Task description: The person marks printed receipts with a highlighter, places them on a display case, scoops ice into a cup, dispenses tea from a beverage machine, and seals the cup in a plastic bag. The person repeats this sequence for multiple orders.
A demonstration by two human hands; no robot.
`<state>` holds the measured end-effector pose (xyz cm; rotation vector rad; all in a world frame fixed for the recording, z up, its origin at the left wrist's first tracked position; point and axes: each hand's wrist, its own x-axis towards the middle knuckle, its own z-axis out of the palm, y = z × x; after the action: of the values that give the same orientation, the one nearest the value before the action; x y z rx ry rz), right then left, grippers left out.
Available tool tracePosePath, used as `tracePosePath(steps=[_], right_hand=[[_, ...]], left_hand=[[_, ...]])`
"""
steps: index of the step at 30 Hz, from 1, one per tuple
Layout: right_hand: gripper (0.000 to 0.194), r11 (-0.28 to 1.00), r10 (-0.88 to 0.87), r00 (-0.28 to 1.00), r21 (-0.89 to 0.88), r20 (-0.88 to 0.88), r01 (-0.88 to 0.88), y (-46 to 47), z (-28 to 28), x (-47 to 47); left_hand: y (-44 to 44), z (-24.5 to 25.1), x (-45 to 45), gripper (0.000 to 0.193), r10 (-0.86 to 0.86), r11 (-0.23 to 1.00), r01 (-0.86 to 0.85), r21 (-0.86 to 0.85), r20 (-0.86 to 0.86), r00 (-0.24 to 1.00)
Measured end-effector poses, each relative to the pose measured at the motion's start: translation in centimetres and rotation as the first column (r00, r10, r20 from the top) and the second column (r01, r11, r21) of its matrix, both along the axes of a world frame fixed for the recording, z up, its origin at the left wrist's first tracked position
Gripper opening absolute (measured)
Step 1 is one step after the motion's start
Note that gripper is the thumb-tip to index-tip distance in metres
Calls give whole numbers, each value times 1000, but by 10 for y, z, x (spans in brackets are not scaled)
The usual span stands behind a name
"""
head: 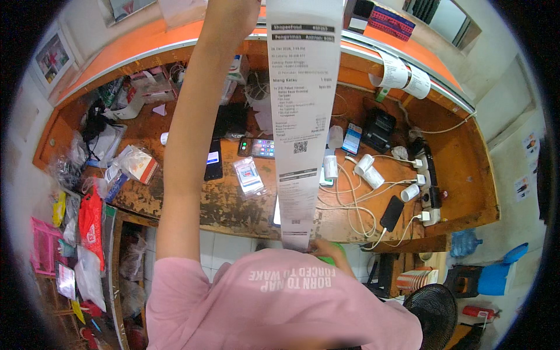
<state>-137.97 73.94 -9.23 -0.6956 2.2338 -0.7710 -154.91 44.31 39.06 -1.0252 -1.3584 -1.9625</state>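
Note:
A long strip of printed receipt paper (pixel 302 159) runs from the top edge of the view down to my lap, bearing print and square codes. My left arm reaches up beside it; only the edge of my left hand (pixel 253 15) shows, and its fingers are cut off by the frame. At the strip's lower end, my right hand (pixel 326 249) has its fingertips against the paper's edge, partly hidden behind the strip. Behind the paper stands a worn wooden desk (pixel 175 210). A lit phone (pixel 258 147) and a plastic-wrapped card (pixel 249 176) lie left of the strip.
Right of the strip lie several paper rolls (pixel 372 177), white charging cables (pixel 350 203), a black phone (pixel 391 213) and a black receipt printer (pixel 379 129). A power strip (pixel 431 188) lines the right side. Boxes and plastic bags (pixel 131 164) crowd the left. A fan (pixel 431 315) stands low at right.

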Motion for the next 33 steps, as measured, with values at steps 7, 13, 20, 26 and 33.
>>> tracePosePath(steps=[7, 13, 20, 26, 33], right_hand=[[51, 326, -391, 919, -928, 40, 179, -33, 267, -86], [63, 36, -420, 861, -943, 286, 331, -69, 333, -101], [81, -110, -564, 783, -964, 262, 244, -71, 329, -110], [82, 549, -815, -93, -813, -572, 196, -66, 309, -129], [37, 845, 55, 945, -489, -321, -215, -86, 278, -115]], left_hand=[[42, -56, 39, 72, -84, 931, 167, -325, 253, 964], [57, -149, 85, 91, -188, 888, 350, -300, 456, 870], [33, -220, 120, 59, 2, 936, 253, -243, 726, 688], [26, -248, 127, 21, 247, 937, 98, -335, 833, 495], [21, -221, 122, 19, 144, 899, 281, -335, 833, 534]])
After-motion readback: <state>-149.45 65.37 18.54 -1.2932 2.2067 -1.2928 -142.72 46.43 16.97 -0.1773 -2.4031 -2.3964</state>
